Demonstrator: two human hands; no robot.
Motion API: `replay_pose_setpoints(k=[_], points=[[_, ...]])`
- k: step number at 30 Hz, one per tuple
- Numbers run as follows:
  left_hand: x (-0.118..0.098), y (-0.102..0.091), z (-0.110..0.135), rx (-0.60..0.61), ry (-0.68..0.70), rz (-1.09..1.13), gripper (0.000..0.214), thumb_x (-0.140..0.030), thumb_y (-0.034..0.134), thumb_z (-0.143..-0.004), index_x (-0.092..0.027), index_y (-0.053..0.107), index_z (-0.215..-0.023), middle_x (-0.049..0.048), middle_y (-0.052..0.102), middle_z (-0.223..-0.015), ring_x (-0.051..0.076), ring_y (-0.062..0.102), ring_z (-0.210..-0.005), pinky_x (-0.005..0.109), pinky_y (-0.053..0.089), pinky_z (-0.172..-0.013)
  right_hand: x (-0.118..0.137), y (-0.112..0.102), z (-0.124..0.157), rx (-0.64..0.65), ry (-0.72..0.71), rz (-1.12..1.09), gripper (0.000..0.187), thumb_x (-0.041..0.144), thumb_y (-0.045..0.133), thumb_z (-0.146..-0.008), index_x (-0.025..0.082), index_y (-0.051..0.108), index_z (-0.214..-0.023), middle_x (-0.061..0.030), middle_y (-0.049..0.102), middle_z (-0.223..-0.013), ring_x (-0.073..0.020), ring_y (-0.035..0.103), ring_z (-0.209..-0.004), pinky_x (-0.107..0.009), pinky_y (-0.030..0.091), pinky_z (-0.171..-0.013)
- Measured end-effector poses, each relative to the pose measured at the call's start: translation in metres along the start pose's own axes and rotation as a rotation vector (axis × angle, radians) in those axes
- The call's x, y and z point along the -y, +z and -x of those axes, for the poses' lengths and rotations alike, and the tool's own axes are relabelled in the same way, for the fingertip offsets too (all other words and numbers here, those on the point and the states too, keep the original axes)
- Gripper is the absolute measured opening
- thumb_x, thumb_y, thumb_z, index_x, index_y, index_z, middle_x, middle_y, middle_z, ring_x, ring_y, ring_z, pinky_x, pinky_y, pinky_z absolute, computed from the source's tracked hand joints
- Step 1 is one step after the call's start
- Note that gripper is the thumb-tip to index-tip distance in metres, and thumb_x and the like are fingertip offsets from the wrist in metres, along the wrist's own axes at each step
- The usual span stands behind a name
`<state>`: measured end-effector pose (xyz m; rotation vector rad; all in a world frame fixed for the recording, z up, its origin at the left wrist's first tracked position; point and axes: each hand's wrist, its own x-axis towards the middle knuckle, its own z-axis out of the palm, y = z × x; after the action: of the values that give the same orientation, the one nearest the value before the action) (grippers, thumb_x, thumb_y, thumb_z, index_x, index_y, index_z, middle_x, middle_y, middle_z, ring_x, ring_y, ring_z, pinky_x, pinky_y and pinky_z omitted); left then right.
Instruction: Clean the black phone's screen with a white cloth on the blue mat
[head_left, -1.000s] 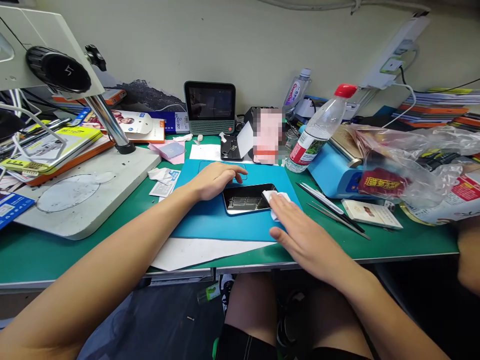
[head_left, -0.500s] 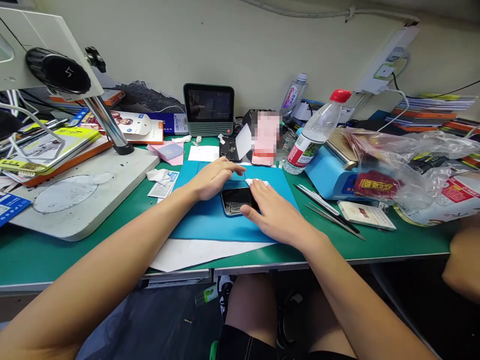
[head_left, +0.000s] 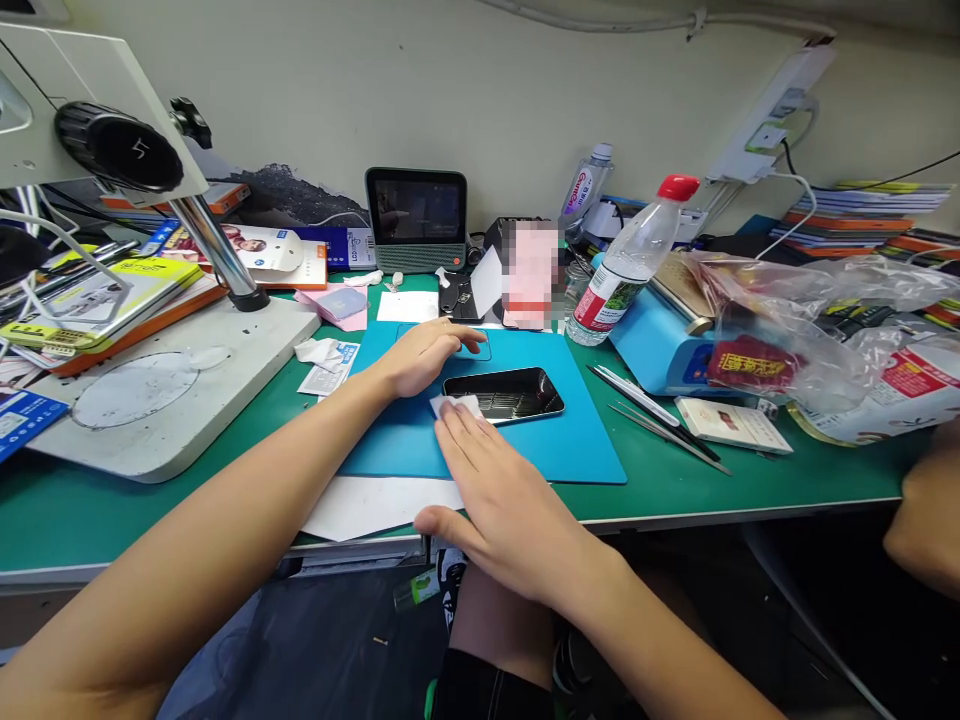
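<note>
A black phone (head_left: 508, 393) lies screen up on the blue mat (head_left: 570, 440). My left hand (head_left: 424, 355) rests palm down at the phone's far left corner, its fingers curved onto the mat and the phone's edge. My right hand (head_left: 499, 495) lies flat with fingers stretched out, pressing a small white wipe (head_left: 452, 403) onto the phone's near left corner. Only a corner of the wipe shows past my fingertips.
A microscope stand (head_left: 161, 385) fills the left. A water bottle (head_left: 626, 270), a blue machine (head_left: 660, 345), tweezers (head_left: 652, 405) and a plastic bag (head_left: 810, 320) lie right of the mat. A small screen (head_left: 417, 215) stands at the back. White paper (head_left: 375, 505) overhangs the front edge.
My right hand has slid the wipe from the phone's right end across the screen to its left end, then back toward me. The left hand has stayed put.
</note>
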<state>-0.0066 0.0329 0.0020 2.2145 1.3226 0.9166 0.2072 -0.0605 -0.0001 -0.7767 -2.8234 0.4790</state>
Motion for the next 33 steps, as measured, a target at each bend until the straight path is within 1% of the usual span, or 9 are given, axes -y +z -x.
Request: replay_pose_setpoints(k=[5, 8, 10, 13, 19, 22, 26, 29, 33], points=[[-0.001, 0.000, 0.000, 0.012, -0.019, -0.003, 0.060, -0.030, 0.027, -0.090, -0.010, 0.071, -0.124, 0.0096, 0.076, -0.115, 0.027, 0.064, -0.105, 0.046, 0.047, -0.107, -0.035, -0.014, 0.029, -0.038, 0.131, 0.066, 0.095, 0.074, 0.026, -0.100, 0.002, 0.029, -0.162, -0.0203, 0.022, -0.170, -0.0331, 0.019, -0.159, -0.056, 0.024, -0.128], [-0.003, 0.000, 0.000, 0.020, -0.022, -0.003, 0.059, -0.030, 0.027, -0.090, -0.012, 0.072, -0.123, 0.0087, 0.076, -0.115, 0.026, 0.065, -0.104, 0.047, 0.046, -0.108, -0.063, -0.025, 0.034, -0.071, 0.247, 0.082, 0.092, 0.072, 0.021, -0.101, 0.002, 0.030, -0.161, -0.0193, 0.024, -0.169, -0.0324, 0.019, -0.158, -0.057, 0.022, -0.128], [-0.003, 0.000, 0.000, 0.021, -0.022, -0.003, 0.059, -0.030, 0.027, -0.090, -0.011, 0.072, -0.123, 0.0091, 0.076, -0.114, 0.027, 0.065, -0.103, 0.048, 0.045, -0.109, -0.072, -0.030, 0.031, -0.079, 0.282, 0.095, 0.094, 0.073, 0.019, -0.101, 0.002, 0.031, -0.161, -0.0197, 0.026, -0.169, -0.0328, 0.020, -0.158, -0.056, 0.022, -0.129], [-0.003, 0.001, -0.001, 0.019, -0.022, -0.001, 0.059, -0.030, 0.027, -0.090, -0.011, 0.072, -0.123, 0.0089, 0.077, -0.113, 0.027, 0.066, -0.103, 0.048, 0.045, -0.110, -0.063, -0.028, 0.017, -0.094, 0.272, 0.105, 0.098, 0.076, 0.017, -0.099, 0.001, 0.032, -0.161, -0.0218, 0.027, -0.168, -0.0340, 0.022, -0.158, -0.057, 0.022, -0.128], [-0.001, 0.002, -0.001, 0.010, -0.017, 0.003, 0.060, -0.029, 0.028, -0.089, -0.010, 0.072, -0.123, 0.0098, 0.077, -0.114, 0.027, 0.067, -0.105, 0.046, 0.046, -0.109, -0.010, -0.006, -0.018, -0.052, 0.146, 0.014, 0.112, 0.084, 0.023, -0.093, -0.006, 0.031, -0.159, -0.0274, 0.025, -0.167, -0.0372, 0.022, -0.158, -0.055, 0.022, -0.129], [0.000, 0.002, 0.000, 0.007, -0.013, 0.006, 0.060, -0.030, 0.028, -0.089, -0.010, 0.073, -0.123, 0.0099, 0.077, -0.113, 0.027, 0.067, -0.104, 0.044, 0.048, -0.106, -0.002, -0.003, -0.025, -0.049, 0.121, -0.010, 0.114, 0.085, 0.026, -0.092, -0.007, 0.029, -0.159, -0.0278, 0.023, -0.167, -0.0372, 0.021, -0.158, -0.053, 0.021, -0.129], [0.001, 0.000, 0.001, 0.000, -0.015, 0.009, 0.059, -0.030, 0.028, -0.089, -0.010, 0.073, -0.122, 0.0099, 0.077, -0.113, 0.027, 0.066, -0.104, 0.042, 0.050, -0.101, -0.026, -0.013, -0.015, -0.058, 0.086, -0.006, 0.103, 0.081, 0.023, -0.096, 0.000, 0.036, -0.159, -0.0225, 0.031, -0.167, -0.0333, 0.026, -0.157, -0.054, 0.024, -0.129], [0.002, 0.001, 0.001, -0.002, -0.019, 0.009, 0.058, -0.030, 0.028, -0.089, -0.011, 0.073, -0.122, 0.0094, 0.077, -0.113, 0.027, 0.066, -0.103, 0.042, 0.050, -0.100, -0.055, -0.026, 0.002, -0.096, 0.167, 0.034, 0.098, 0.081, 0.023, -0.096, 0.007, 0.040, -0.159, -0.0193, 0.035, -0.166, -0.0333, 0.030, -0.156, -0.056, 0.026, -0.128], [0.002, 0.001, 0.000, 0.005, -0.029, 0.007, 0.057, -0.030, 0.030, -0.090, -0.013, 0.073, -0.122, 0.0081, 0.077, -0.111, 0.026, 0.066, -0.102, 0.042, 0.051, -0.100, -0.081, -0.037, 0.018, -0.076, 0.255, 0.064, 0.096, 0.079, 0.020, -0.097, 0.011, 0.034, -0.162, -0.0156, 0.031, -0.169, -0.0314, 0.024, -0.158, -0.054, 0.024, -0.128]])
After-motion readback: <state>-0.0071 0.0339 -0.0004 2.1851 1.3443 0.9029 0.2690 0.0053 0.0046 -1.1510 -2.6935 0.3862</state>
